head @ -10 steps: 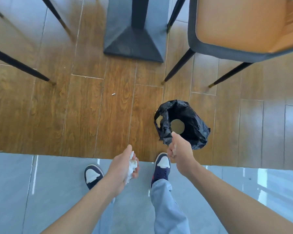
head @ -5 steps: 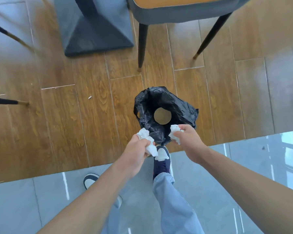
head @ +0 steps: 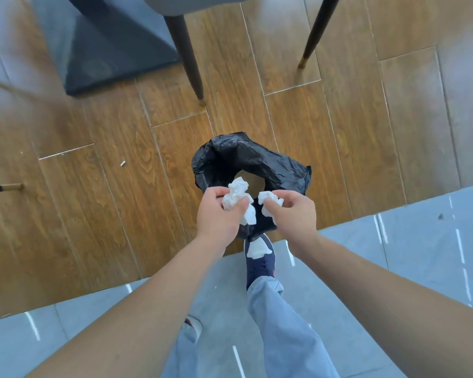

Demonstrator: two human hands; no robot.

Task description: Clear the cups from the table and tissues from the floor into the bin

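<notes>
Both hands are right over the bin (head: 281, 170), a small one lined with a black bag that's crumpled around the rim. The left hand (head: 219, 214) has its fingers curled round a crumpled white tissue (head: 236, 197), part of it sticking up above the fingers and another bit hanging below them. The right hand (head: 292, 211) is pinched onto a second, smaller tissue wad (head: 268, 201). Both wads sit over the near edge of the bin's opening, hands just beside each other with a narrow gap between.

The bin stands on the wood-look floor (head: 120, 214), close to the edge where it meets the glossy grey tile (head: 393, 255). The person's dark blue and white shoe (head: 258, 257) is right up against the bin's near side, straddling that edge.

Behind the bin there's a chair leg (head: 187, 55) and another one (head: 316, 31) further right, plus a dark table base (head: 112, 50) toward the upper left. Open floor on both sides of the bin. A tiny scrap (head: 123, 163) lies on the wood to the left.
</notes>
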